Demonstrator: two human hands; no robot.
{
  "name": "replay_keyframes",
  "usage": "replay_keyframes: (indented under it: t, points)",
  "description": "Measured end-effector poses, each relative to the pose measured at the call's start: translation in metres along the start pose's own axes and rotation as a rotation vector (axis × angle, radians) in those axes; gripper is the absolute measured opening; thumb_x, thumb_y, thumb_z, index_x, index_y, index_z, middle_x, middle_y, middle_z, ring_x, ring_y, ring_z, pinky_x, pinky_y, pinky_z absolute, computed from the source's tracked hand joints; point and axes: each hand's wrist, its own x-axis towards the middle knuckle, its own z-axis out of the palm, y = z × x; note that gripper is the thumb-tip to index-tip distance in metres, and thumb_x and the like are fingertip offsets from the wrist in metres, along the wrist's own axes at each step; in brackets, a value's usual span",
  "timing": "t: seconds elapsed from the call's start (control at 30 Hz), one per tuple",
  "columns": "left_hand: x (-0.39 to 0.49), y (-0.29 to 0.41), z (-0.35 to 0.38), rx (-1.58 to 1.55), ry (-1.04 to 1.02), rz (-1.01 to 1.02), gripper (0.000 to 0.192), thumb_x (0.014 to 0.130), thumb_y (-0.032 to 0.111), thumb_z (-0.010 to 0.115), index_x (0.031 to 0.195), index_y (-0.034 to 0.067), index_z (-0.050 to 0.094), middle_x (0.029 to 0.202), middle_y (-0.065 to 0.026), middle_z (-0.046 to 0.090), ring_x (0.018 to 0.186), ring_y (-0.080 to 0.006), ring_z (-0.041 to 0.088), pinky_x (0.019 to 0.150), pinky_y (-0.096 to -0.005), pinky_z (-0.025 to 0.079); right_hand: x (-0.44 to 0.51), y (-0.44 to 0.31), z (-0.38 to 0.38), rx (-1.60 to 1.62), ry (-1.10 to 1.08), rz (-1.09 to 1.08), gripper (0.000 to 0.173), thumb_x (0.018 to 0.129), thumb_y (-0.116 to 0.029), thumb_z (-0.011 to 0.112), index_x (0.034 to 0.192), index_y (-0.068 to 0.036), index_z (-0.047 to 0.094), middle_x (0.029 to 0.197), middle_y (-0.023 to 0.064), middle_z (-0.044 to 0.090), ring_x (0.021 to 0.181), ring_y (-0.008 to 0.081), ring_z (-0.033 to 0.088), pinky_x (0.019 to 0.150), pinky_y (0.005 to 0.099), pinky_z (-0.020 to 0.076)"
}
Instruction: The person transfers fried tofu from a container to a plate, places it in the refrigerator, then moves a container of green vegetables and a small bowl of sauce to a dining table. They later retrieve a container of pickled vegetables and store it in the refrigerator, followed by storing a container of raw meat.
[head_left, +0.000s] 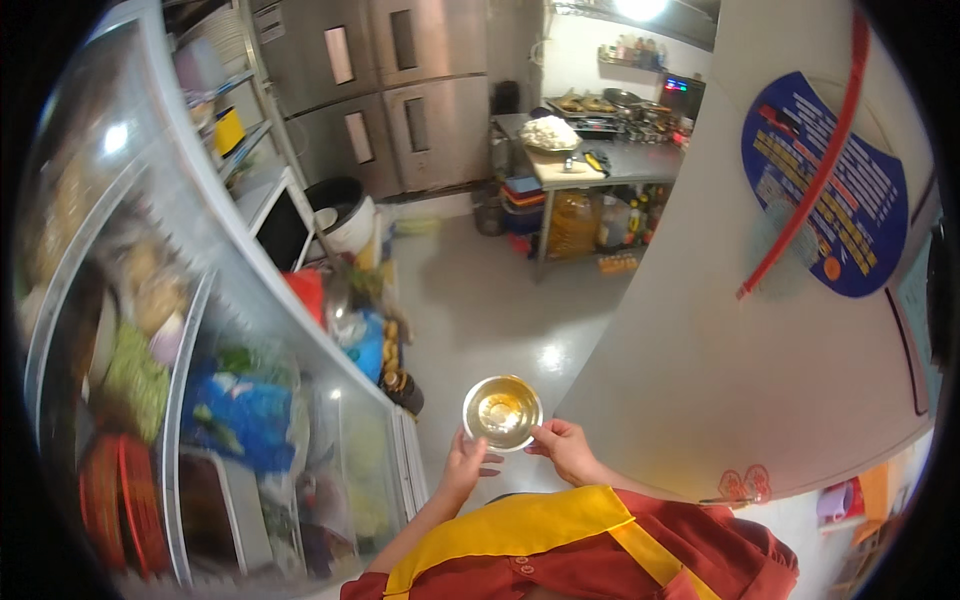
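Observation:
Both of my hands grip the rim of a round metal bowl (501, 414) in front of my body. My left hand (466, 466) holds its lower left edge, with the thumb near the rim. On the lower right edge, my right hand (566, 450) pinches the rim between thumb and fingers. The bowl's inside is shiny with a yellowish gleam; whether a little liquid lies at the bottom is hard to tell. Close on my left stands a glass-fronted refrigerator (337, 420) with wrapped food and greens on its shelves.
A white panel (675, 360) bearing a blue printed fan (810, 187) and a red strip (817, 180) rises on my right. Ahead are a steel worktable (637, 161), steel cabinets (427, 112) and a white bucket (352, 225). Bags and a dark bottle (403, 391) line the floor (465, 300) at left.

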Motion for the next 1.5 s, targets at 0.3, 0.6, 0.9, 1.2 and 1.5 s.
replay_keyframes:
  t: [0.3, 0.6, 0.9, 1.2, 1.5]
  points:
    - [0.177, 0.021, -0.034, 0.029, -0.220, -0.068, 0.060, 0.101, 0.042, 0.040, 0.146, 0.006, 0.024, 0.140, -0.0138, 0.038, 0.113, -0.0259, 0.055, 0.079, -0.0404, 0.057, 0.167, -0.065, 0.019, 0.082, 0.206, -0.126, 0.016, 0.089, -0.013, 0.065, 0.089, 0.002, 0.061, 0.081, 0.0075, 0.062, 0.073, 0.0167, 0.063, 0.072, 0.0322, 0.0579]
    - [0.350, 0.064, -0.083, 0.485, -0.144, -0.128, 0.052, 0.097, 0.036, 0.052, 0.133, -0.001, 0.050, 0.128, -0.0142, 0.058, 0.117, -0.0231, 0.056, 0.094, -0.0329, 0.046, 0.443, -0.161, 0.033, 0.225, 0.278, -0.118, 0.014, 0.086, -0.015, 0.066, 0.084, -0.002, 0.060, 0.078, 0.0070, 0.064, 0.068, 0.0160, 0.065, 0.063, 0.0297, 0.0552]
    - [0.564, 0.136, -0.070, 0.795, -0.348, -0.305, 0.050, 0.096, 0.035, 0.053, 0.131, -0.001, 0.051, 0.125, -0.0138, 0.060, 0.114, -0.0235, 0.058, 0.093, -0.0330, 0.047, 0.594, -0.217, -0.054, 0.217, 0.592, -0.142, 0.013, 0.087, -0.014, 0.065, 0.084, -0.003, 0.060, 0.080, 0.0073, 0.066, 0.073, 0.0188, 0.068, 0.060, 0.0299, 0.0536]
    - [0.786, 0.207, -0.009, 1.187, -0.790, -0.367, 0.048, 0.096, 0.033, 0.054, 0.130, -0.001, 0.053, 0.123, -0.0133, 0.061, 0.111, -0.0238, 0.059, 0.092, -0.0330, 0.047, 0.573, -0.240, -0.192, 0.316, 1.202, -0.126, 0.015, 0.089, -0.016, 0.064, 0.087, -0.003, 0.056, 0.084, 0.0082, 0.063, 0.076, 0.0197, 0.069, 0.056, 0.0269, 0.0537]
    - [0.900, 0.239, 0.198, 1.336, -1.126, -0.214, 0.046, 0.096, 0.031, 0.055, 0.128, -0.002, 0.054, 0.121, -0.0129, 0.063, 0.109, -0.0242, 0.061, 0.092, -0.0331, 0.048, 0.554, -0.255, -0.258, 0.559, 1.363, -0.162, 0.017, 0.090, -0.017, 0.064, 0.085, -0.004, 0.055, 0.078, 0.0068, 0.061, 0.077, 0.0187, 0.067, 0.057, 0.0270, 0.0523]
